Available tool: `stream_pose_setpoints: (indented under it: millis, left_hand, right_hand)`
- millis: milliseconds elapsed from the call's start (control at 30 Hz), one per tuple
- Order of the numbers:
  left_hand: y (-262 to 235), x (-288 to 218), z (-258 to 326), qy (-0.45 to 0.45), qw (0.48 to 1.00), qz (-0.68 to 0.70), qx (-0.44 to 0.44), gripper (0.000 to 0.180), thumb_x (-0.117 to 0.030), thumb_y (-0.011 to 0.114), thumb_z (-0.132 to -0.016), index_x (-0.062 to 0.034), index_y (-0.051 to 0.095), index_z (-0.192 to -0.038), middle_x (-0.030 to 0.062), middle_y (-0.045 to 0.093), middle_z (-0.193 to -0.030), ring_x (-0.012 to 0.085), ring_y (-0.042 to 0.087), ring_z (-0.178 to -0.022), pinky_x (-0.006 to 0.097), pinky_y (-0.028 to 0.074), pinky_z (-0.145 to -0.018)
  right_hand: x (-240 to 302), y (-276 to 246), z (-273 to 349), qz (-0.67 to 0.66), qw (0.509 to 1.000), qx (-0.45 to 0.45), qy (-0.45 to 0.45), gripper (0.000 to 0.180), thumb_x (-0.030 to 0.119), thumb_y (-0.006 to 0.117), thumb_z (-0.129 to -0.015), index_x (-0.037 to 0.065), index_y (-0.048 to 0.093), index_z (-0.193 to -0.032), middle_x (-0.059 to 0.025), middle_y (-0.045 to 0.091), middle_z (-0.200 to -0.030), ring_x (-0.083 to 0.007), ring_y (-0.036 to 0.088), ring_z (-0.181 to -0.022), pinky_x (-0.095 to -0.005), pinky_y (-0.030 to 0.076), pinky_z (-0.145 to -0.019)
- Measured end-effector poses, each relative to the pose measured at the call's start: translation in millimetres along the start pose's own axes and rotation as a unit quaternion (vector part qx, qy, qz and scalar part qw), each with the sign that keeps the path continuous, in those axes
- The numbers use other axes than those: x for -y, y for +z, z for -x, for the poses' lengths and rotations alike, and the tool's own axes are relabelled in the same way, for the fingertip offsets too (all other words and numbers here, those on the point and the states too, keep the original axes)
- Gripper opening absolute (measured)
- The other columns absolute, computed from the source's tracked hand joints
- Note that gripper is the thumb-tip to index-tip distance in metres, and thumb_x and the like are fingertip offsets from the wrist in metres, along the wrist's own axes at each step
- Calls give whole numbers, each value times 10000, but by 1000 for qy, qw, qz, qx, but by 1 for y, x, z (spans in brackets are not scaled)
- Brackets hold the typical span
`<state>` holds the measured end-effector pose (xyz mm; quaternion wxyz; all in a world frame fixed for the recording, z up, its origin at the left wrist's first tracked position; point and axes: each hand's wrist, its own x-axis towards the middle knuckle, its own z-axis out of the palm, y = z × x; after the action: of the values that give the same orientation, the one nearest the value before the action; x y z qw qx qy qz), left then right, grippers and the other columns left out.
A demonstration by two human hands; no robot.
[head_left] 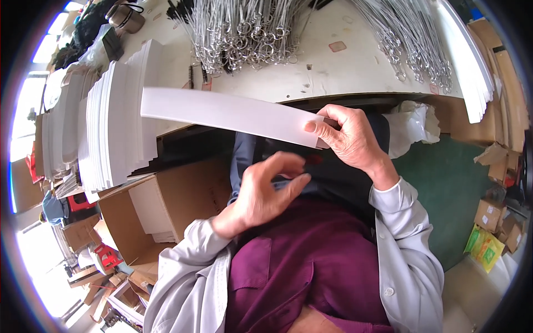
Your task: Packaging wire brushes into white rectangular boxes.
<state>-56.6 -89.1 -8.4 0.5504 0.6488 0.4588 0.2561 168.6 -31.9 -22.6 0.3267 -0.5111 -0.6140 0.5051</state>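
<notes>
My right hand grips the right end of a long, narrow, flat white box, with the thumb on its near face and the fingers behind. The box slants across in front of me, its left end reaching toward the stacked white boxes. My left hand hovers below it, apart from it, fingers curved and thumb spread, slightly blurred, with nothing visible in it. On the table beyond lies a large bundle of thin metal skewer-like rods with ring ends. A second bundle of such ringed rods lies farther right.
Stacks of long white boxes stand at the left table edge; more white boxes lie at the right. An open cardboard carton sits below left. A metal flask stands far left on the white table. A plastic bag hangs right.
</notes>
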Motion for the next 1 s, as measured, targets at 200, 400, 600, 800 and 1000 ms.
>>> stream_pose_setpoints:
  millis: [200, 400, 600, 800, 1000]
  left_hand:
    - [-30, -39, -10, 235, 860, -450, -58, 657, -190, 865, -694, 31, 611, -1258, 256, 614, -1296, 431, 587, -1215, 545, 465, -1043]
    - [-29, 8, -34, 113, 901, -416, 57, 600, -163, 820, -725, -10, 578, -1252, 173, 666, -1040, 374, 684, -935, 466, 561, -819]
    - [-21, 19, -29, 52, 937, -343, 30, 546, -228, 862, -757, -35, 609, -1201, 180, 699, -954, 395, 715, -876, 459, 588, -748]
    - [-9, 25, -28, 37, 945, -325, 31, 542, -236, 878, -741, -28, 620, -1169, 181, 708, -956, 387, 720, -869, 455, 593, -750]
    - [-5, 33, -23, 36, 945, -326, 0, 551, -251, 890, -730, -22, 622, -1154, 168, 710, -934, 361, 730, -853, 444, 598, -734]
  right_hand:
    - [-1, -5, 0, 60, 992, 107, 33, 391, 348, 786, -947, -35, 710, -931, -66, 689, -699, -61, 612, -646, -280, 500, -562]
    - [-14, 16, 5, 19, 998, 54, -31, 315, 268, 758, -976, -36, 700, -1033, -61, 715, -782, -77, 650, -692, -263, 526, -595]
    - [-22, -10, 28, -202, 978, 1, 50, 285, 250, 723, -1004, -12, 725, -1114, -19, 693, -838, -60, 633, -699, -237, 527, -574]
    - [-36, 2, 33, -159, 985, -66, 18, 267, 200, 686, -1024, -20, 731, -1169, -18, 674, -808, -80, 637, -648, -231, 533, -531]
    - [-40, 15, 35, -226, 966, -122, 20, 226, 192, 739, -988, -6, 744, -1097, -34, 714, -845, -74, 653, -654, -226, 537, -544]
